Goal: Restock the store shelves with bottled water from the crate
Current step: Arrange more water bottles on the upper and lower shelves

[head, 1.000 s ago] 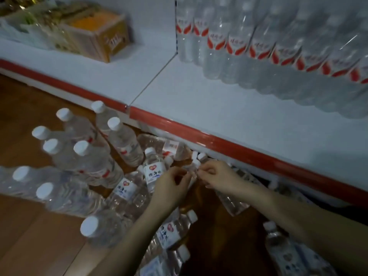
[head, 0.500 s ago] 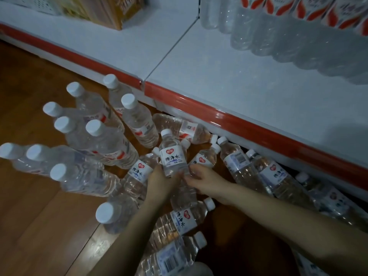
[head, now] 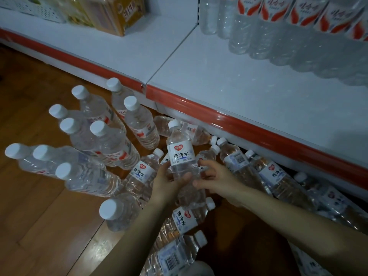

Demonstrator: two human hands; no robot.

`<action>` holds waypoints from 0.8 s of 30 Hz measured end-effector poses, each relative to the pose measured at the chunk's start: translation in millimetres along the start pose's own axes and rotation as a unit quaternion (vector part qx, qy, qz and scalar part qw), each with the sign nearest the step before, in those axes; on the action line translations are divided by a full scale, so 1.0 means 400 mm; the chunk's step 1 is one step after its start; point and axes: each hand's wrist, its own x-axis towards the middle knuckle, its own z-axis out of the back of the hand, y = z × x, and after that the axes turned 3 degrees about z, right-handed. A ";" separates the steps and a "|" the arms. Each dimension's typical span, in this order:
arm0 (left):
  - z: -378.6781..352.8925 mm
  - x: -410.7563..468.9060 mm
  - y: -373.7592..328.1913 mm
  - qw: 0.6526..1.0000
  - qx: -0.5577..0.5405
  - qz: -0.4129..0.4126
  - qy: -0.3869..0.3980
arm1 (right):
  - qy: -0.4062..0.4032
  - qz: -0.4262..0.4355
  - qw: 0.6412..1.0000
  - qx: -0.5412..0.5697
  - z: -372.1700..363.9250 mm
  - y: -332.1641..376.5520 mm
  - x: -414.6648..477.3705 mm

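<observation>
Over wooden floor (head: 39, 226), upright water bottle (head: 180, 156) clasped between left hand (head: 167, 182) and right hand (head: 217, 176).

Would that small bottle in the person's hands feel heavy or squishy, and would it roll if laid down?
Likely heavy for its size: the bottle looks full and capped. Its thin clear wall probably gives a little under the left hand. Being round, it could roll on the wooden floor.
</observation>
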 end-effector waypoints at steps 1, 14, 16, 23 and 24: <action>0.000 -0.004 -0.004 1.000 -0.016 -0.004 0.011 | -0.009 -0.002 1.000 0.008 0.011 0.008 0.002; -0.031 -0.078 -0.134 0.980 -0.020 -0.178 0.083 | -0.012 0.152 0.988 -0.040 0.063 0.224 -0.056; -0.042 -0.102 -0.171 0.974 -0.013 -0.206 0.093 | -0.034 0.181 0.980 -0.070 0.065 0.269 -0.073; -0.080 -0.220 -0.338 0.945 0.032 -0.305 0.117 | -0.131 0.272 0.945 -0.128 0.089 0.453 -0.194; -0.086 -0.241 -0.365 0.938 0.034 -0.323 0.121 | -0.135 0.285 0.941 -0.123 0.093 0.480 -0.215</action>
